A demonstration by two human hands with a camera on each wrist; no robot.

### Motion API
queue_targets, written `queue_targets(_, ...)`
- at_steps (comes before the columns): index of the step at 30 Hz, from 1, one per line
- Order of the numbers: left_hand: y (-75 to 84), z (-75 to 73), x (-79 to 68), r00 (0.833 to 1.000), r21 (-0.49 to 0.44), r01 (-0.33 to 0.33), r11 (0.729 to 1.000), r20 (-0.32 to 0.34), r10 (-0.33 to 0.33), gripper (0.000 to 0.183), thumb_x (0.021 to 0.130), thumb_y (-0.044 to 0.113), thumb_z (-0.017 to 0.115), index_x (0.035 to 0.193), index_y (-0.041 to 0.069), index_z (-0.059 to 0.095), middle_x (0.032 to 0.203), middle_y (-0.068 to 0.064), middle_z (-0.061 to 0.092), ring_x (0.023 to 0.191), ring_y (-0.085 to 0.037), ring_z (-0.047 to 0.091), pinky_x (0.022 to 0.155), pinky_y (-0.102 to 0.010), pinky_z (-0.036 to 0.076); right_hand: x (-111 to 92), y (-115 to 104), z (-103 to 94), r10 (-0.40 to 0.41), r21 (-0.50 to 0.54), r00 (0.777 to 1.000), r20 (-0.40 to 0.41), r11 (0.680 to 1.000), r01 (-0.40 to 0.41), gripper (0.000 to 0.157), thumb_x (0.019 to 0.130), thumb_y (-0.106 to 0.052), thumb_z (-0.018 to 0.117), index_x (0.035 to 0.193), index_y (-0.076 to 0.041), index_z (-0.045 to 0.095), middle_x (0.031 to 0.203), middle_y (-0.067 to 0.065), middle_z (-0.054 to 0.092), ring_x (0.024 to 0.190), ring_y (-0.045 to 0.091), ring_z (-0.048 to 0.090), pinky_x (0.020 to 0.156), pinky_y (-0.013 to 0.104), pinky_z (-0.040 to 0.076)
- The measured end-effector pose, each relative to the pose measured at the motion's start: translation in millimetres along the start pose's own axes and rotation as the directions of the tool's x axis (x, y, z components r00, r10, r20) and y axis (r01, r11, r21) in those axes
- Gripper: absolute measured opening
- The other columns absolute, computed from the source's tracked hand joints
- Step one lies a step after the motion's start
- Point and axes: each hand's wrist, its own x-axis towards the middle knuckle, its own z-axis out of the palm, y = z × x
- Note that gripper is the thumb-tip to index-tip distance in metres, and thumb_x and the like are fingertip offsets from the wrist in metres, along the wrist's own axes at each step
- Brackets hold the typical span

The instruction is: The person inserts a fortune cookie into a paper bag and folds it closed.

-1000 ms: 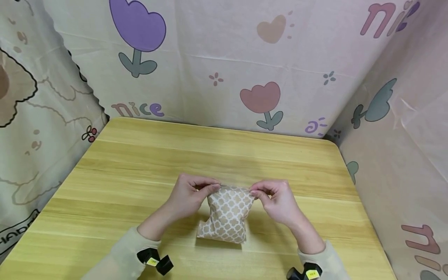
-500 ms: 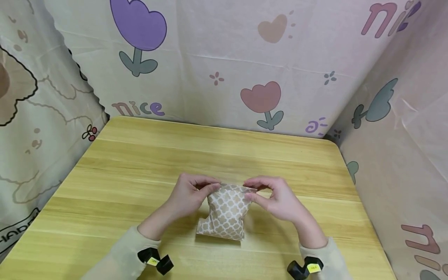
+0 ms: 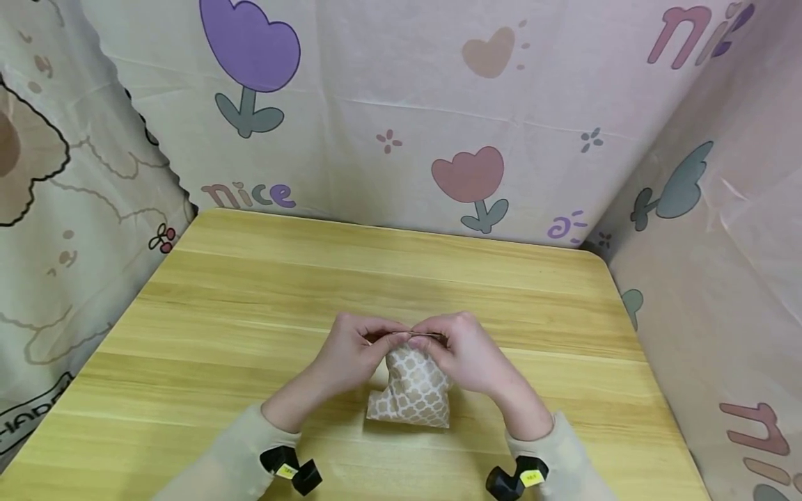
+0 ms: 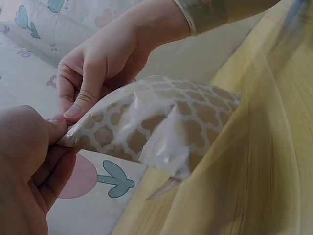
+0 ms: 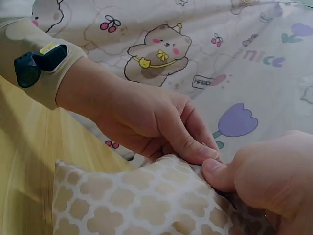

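Observation:
A small paper bag [image 3: 416,393] in tan with a white lattice pattern stands upright on the wooden table, its body bulging. My left hand [image 3: 352,355] pinches the bag's top edge between thumb and fingers. Right beside it, my right hand [image 3: 470,355] pinches the same edge, and the two thumbs nearly meet at the middle. In the left wrist view the bag [image 4: 161,122] looks puffed and creased, its top gathered flat between both hands. Its contents are hidden. The right wrist view shows the left thumb pressing on the bag's [image 5: 122,200] edge.
The wooden table [image 3: 250,278] extends around the bag on all sides. Printed cloth [image 3: 376,83] hangs behind it and at both sides. A black wrist camera [image 3: 291,470] sits on the left sleeve and another camera [image 3: 516,479] on the right.
My right hand has slid left along the bag's top edge until it meets the left hand. The left hand and the bag have shifted slightly right.

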Motion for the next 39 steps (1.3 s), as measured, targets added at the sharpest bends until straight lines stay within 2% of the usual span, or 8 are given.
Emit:
queue_targets(6, 3.6, 0.8, 0.0, 0.997, -0.026, -0.072, 0.997, 0.02, 0.072, 0.011, 0.094, -0.003, 0.077, 0.102, 0.002, 0.083, 0.099, -0.005, 0.08, 0.084, -0.019, 0.078, 0.07, -0.034, 0.065, -5, -1, -0.6, 0.01, 0.106, 0.999, -0.039, 0.994, -0.006, 0.015, 0.094, 0.004, 0.076, 0.104, -0.005, 0.084, 0.099, 0.004, 0.08, 0.068, 0.009, 0.071, 0.056, 0.027, 0.06)
queue_targets(12, -0.4, 0.1, -2.8, 0.986, 0.017, -0.164, 0.986, 0.0, 0.164, 0.011, 0.092, -0.007, 0.078, 0.099, -0.001, 0.083, 0.097, -0.008, 0.08, 0.076, -0.015, 0.077, 0.062, -0.031, 0.064, -12, 4, -2.9, -0.018, 0.076, 0.997, -0.073, 0.997, 0.024, 0.02, 0.091, 0.006, 0.078, 0.106, -0.006, 0.084, 0.1, 0.004, 0.08, 0.047, 0.001, 0.051, 0.041, 0.023, 0.048)
queue_targets(18, -3.3, 1.1, -5.1, 0.973, 0.009, -0.23, 0.973, -0.001, 0.23, 0.014, 0.088, -0.013, 0.077, 0.097, -0.003, 0.082, 0.096, -0.013, 0.079, 0.08, -0.019, 0.079, 0.065, -0.03, 0.064, -20, 13, -4.7, -0.124, 0.068, 0.989, -0.08, 0.989, 0.13, 0.028, 0.089, 0.018, 0.072, 0.108, 0.0, 0.082, 0.103, 0.01, 0.08, 0.076, 0.014, 0.076, 0.063, 0.025, 0.062)
queue_targets(20, -2.8, 0.5, -5.6, 0.972, 0.01, -0.234, 0.972, 0.0, 0.234, 0.015, 0.088, -0.014, 0.078, 0.097, -0.003, 0.082, 0.097, -0.013, 0.079, 0.081, -0.019, 0.079, 0.066, -0.03, 0.064, -20, 14, -5.3, -0.158, 0.072, 0.984, -0.082, 0.984, 0.164, 0.03, 0.088, 0.021, 0.07, 0.108, 0.002, 0.081, 0.104, 0.012, 0.079, 0.087, 0.018, 0.078, 0.071, 0.026, 0.063)
queue_targets(23, -1.6, -0.4, -6.0, 0.973, 0.007, -0.229, 0.973, 0.009, 0.229, 0.016, 0.088, -0.013, 0.078, 0.098, -0.002, 0.082, 0.098, -0.012, 0.08, 0.082, -0.017, 0.079, 0.067, -0.03, 0.064, -21, 16, -6.8, -0.192, 0.073, 0.978, -0.083, 0.978, 0.198, 0.029, 0.087, 0.02, 0.07, 0.107, 0.003, 0.081, 0.103, 0.012, 0.079, 0.068, 0.008, 0.07, 0.06, 0.018, 0.058)
queue_targets(27, -1.8, -1.0, -6.2, 0.966, 0.007, -0.255, 0.967, 0.035, 0.254, 0.017, 0.087, -0.015, 0.077, 0.098, -0.003, 0.082, 0.097, -0.012, 0.08, 0.082, -0.016, 0.079, 0.066, -0.03, 0.064, -23, 16, -10.5, -0.211, 0.123, 0.977, -0.032, 0.969, 0.213, 0.029, 0.089, 0.019, 0.068, 0.111, 0.004, 0.08, 0.106, 0.012, 0.079, 0.063, 0.003, 0.064, 0.053, 0.018, 0.055)
queue_targets(30, -2.6, -2.5, -7.3, 0.959, 0.013, -0.281, 0.96, 0.034, 0.28, 0.019, 0.086, -0.018, 0.076, 0.097, -0.004, 0.082, 0.096, -0.013, 0.08, 0.083, -0.016, 0.078, 0.067, -0.03, 0.064, -25, 16, -13.9, -0.205, 0.148, 0.979, 0.006, 0.968, 0.202, 0.03, 0.092, 0.019, 0.065, 0.114, 0.005, 0.079, 0.109, 0.012, 0.079, 0.078, 0.01, 0.073, 0.063, 0.024, 0.061)
queue_targets(39, -3.1, -7.7, -10.4, 0.965, 0.021, -0.263, 0.964, 0.002, 0.263, 0.014, 0.089, -0.013, 0.078, 0.097, -0.003, 0.082, 0.095, -0.012, 0.08, 0.075, -0.016, 0.077, 0.062, -0.029, 0.063, -30, 21, -15.9, -0.173, 0.11, 0.98, -0.102, 0.977, 0.184, 0.02, 0.088, 0.015, 0.077, 0.099, -0.001, 0.083, 0.09, 0.007, 0.08, 0.064, 0.009, 0.071, 0.05, 0.021, 0.056)
